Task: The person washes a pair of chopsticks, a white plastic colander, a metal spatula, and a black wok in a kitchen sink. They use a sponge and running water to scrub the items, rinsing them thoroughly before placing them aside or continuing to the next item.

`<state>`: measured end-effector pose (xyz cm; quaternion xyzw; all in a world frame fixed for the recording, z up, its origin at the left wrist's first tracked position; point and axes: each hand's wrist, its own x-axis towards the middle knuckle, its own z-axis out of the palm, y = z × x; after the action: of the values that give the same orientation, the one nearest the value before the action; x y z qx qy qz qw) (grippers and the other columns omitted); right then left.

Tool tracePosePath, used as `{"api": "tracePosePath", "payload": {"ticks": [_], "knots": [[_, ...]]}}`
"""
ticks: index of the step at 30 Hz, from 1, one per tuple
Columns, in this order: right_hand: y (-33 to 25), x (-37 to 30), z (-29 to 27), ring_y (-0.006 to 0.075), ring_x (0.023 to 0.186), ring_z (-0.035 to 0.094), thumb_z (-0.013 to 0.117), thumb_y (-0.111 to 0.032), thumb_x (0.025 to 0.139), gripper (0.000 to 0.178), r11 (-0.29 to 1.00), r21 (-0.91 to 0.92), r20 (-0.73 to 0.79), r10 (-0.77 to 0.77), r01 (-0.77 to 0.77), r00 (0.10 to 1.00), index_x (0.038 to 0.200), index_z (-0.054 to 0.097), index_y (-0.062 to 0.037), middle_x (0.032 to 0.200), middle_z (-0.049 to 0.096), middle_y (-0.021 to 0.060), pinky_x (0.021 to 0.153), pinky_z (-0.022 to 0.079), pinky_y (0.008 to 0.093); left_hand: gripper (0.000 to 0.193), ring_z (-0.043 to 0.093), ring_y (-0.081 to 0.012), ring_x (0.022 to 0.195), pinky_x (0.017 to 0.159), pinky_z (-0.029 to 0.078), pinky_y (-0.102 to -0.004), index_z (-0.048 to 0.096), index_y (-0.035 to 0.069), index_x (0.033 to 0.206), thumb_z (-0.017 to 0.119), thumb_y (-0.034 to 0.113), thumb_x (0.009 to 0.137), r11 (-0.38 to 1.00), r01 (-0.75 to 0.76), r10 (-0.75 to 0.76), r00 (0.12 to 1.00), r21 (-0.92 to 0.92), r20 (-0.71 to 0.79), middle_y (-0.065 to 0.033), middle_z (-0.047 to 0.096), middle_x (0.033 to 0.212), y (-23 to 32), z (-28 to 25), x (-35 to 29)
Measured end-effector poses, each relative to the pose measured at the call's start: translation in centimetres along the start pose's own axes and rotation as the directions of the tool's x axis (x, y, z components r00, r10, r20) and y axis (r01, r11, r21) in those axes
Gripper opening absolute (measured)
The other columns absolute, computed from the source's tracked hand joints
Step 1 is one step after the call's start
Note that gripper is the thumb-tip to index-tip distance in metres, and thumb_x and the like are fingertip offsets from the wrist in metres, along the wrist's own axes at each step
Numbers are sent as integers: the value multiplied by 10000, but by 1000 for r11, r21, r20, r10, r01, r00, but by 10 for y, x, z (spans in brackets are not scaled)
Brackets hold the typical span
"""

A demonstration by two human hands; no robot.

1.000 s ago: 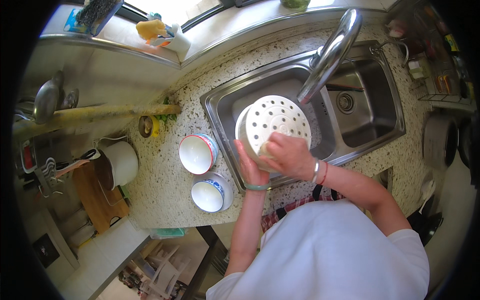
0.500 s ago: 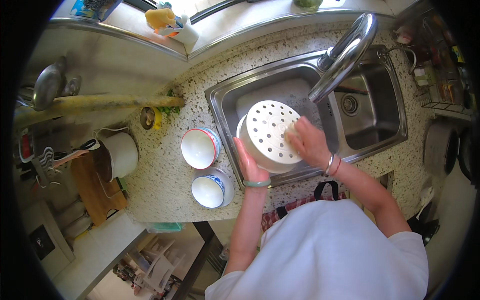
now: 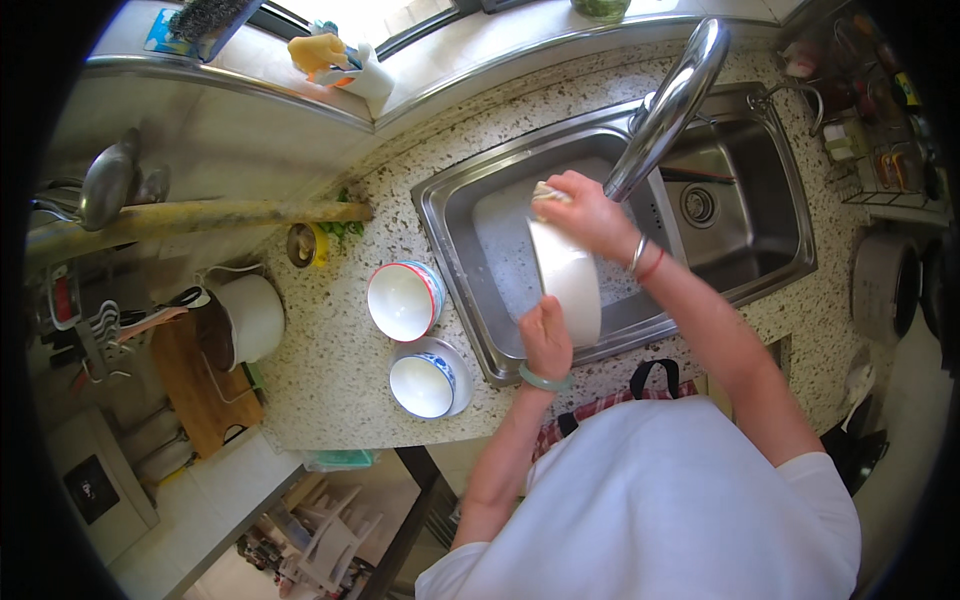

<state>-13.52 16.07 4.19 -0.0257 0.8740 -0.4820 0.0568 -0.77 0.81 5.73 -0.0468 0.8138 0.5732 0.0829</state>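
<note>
Over the large sink basin (image 3: 500, 245), a white colander with a hole-dotted base (image 3: 572, 285) is tipped up on its side, so its smooth wall shows and its holes are out of sight. My left hand (image 3: 546, 338) is closed on its near edge, thumb upward. At the far edge, my right hand (image 3: 592, 215) is closed round a small cream-coloured cloth or sponge (image 3: 551, 193), pressed close to the rim; its exact kind is unclear. The chrome faucet (image 3: 668, 110) arches just beyond my right hand.
Left of the sink stand a red-rimmed bowl (image 3: 402, 303) and a blue-patterned bowl (image 3: 421, 385) on the speckled counter (image 3: 330, 400). Farther left are a white pot (image 3: 252, 318) and a wooden board (image 3: 205, 395). A smaller basin (image 3: 735, 235) adjoins on the right.
The colander has turned from base-up to standing on its side. My left hand moved right and now grips its edge; my right hand moved from the base up to the far rim.
</note>
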Motion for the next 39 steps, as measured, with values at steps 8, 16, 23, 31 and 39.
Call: {"api": "tracePosePath", "payload": {"ticks": [8,16,23,31,39], "knots": [[3,-12,-21,41,744,522,695,-368,846,315,653,686,186,269,-321,945,874,643,-59,810,589,-34,641,432,224,296,604,-132,872,792,484,-288,558,-28,1160,606,118,907,935,211,-86,915,-286,394,-80,642,951,9,-4,16],[-27,-74,-5,286,962,500,685,-71,738,226,913,-75,-88,-406,401,909,954,619,-73,1142,559,74,854,461,369,565,578,-180,1099,929,470,-317,513,31,1269,380,503,989,268,393,-418,870,-880,261,-77,590,1184,26,6,49],[-44,-80,-5,281,904,525,687,-87,718,200,923,-102,-95,-379,370,920,896,595,-100,1018,529,65,735,478,369,655,569,-122,855,740,464,-283,642,24,977,295,579,993,865,271,-359,922,-422,-142,-41,627,928,3,17,38],[-27,-16,-11,265,721,623,660,-261,785,200,975,-117,-88,-198,187,976,895,603,-104,860,558,50,628,510,354,568,475,-72,706,633,414,-277,605,4,816,373,483,1014,969,245,-248,954,-42,-170,10,574,754,2,3,17],[30,15,-31,74,781,571,615,-314,878,266,655,607,478,152,-450,865,902,652,-52,858,633,-5,705,449,235,579,594,-102,826,740,485,-277,628,13,1024,337,514,1007,692,257,-450,884,-675,-125,-42,655,930,31,-19,12]]}}
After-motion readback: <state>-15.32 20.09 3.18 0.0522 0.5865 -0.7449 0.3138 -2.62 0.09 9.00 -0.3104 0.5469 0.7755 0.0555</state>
